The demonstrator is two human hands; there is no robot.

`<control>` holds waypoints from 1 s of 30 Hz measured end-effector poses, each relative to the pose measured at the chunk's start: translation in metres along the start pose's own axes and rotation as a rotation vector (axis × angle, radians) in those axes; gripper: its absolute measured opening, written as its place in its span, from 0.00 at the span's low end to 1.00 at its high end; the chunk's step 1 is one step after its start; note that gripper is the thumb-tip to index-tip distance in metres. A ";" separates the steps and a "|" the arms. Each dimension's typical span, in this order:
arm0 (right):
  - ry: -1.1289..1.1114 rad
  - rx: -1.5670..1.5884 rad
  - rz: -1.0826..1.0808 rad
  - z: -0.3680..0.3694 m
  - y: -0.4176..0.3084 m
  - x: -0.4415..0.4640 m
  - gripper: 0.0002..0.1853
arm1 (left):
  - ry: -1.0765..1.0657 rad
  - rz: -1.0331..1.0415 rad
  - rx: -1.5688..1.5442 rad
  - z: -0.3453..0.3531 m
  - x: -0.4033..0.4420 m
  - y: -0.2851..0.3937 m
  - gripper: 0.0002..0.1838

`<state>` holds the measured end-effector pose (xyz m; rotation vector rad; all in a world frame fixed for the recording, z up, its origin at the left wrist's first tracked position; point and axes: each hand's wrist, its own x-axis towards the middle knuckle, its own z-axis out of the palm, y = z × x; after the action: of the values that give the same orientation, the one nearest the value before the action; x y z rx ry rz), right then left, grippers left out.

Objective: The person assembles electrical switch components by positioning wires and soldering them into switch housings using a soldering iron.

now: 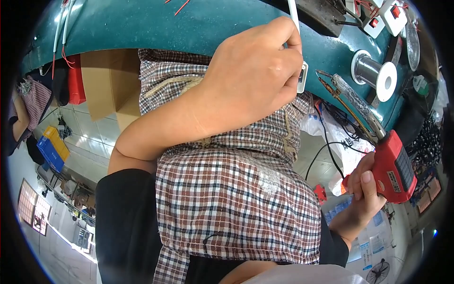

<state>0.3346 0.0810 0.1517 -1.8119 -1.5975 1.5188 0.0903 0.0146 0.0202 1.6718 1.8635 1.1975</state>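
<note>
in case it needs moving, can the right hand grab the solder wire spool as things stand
Probably not: the right hand is wrapped around the red soldering gun, though the solder wire spool sits uncovered on the green table.

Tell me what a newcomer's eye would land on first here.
Probably the bright red soldering gun with a metal barrel, held at the right of the view in the person's right grip. Next, at upper centre, the left grip is closed on a small white plastic part by the edge of the glossy green worktop. Near the gun's tip sits a white-flanged spool of grey wire.
</note>
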 end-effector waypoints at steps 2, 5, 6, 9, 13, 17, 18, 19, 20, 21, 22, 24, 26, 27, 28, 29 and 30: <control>0.011 0.007 -0.013 0.001 0.001 0.000 0.31 | 0.001 0.003 0.004 0.000 0.000 0.000 0.07; -0.005 0.035 -0.018 0.002 0.001 -0.001 0.31 | 0.003 0.008 0.008 0.001 0.000 -0.001 0.07; -0.007 0.041 -0.023 0.002 0.002 -0.001 0.30 | 0.001 0.008 0.010 0.000 0.000 -0.001 0.07; -0.009 0.056 -0.032 0.002 0.004 -0.001 0.30 | -0.001 0.008 0.017 0.000 0.000 0.000 0.07; -0.054 0.063 -0.052 -0.004 0.009 0.001 0.27 | -0.005 -0.005 0.031 0.000 -0.001 0.001 0.07; -0.048 0.084 -0.091 -0.003 0.013 0.001 0.25 | 0.017 -0.018 -0.041 -0.010 0.000 -0.003 0.06; -0.053 0.102 -0.098 -0.001 0.013 0.000 0.24 | 0.065 -0.071 0.068 -0.019 0.002 -0.009 0.06; -0.057 0.119 -0.104 -0.001 0.013 0.000 0.22 | 0.112 -0.123 0.174 -0.029 0.004 -0.012 0.06; -0.057 0.123 -0.104 -0.001 0.013 0.000 0.22 | 0.113 -0.274 0.185 -0.047 0.013 -0.005 0.06; -0.074 0.131 -0.091 -0.003 0.014 0.000 0.22 | 0.115 -0.424 0.194 -0.063 0.020 0.002 0.07; -0.091 0.138 -0.078 -0.004 0.014 0.000 0.21 | 0.179 -0.460 0.265 -0.067 0.020 -0.001 0.08; -0.094 0.135 -0.081 -0.004 0.016 0.001 0.21 | 0.243 -0.492 0.337 -0.074 0.021 -0.011 0.08; -0.099 0.131 -0.084 -0.005 0.017 0.002 0.20 | 0.205 -0.559 0.319 -0.077 0.022 -0.019 0.09; -0.104 0.138 -0.085 -0.005 0.017 0.002 0.20 | 0.205 -0.556 0.321 -0.077 0.022 -0.020 0.09; -0.108 0.143 -0.086 -0.005 0.017 0.002 0.20 | 0.222 -0.518 0.313 -0.075 0.020 -0.021 0.09; -0.107 0.143 -0.085 -0.004 0.016 0.001 0.20 | 0.239 -0.481 0.305 -0.073 0.019 -0.021 0.08; -0.096 0.138 -0.083 -0.003 0.015 0.000 0.20 | 0.237 -0.480 0.303 -0.073 0.020 -0.014 0.08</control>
<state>0.3455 0.0772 0.1410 -1.6024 -1.5473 1.6571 0.0226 0.0090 0.0568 1.1361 2.5112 0.9773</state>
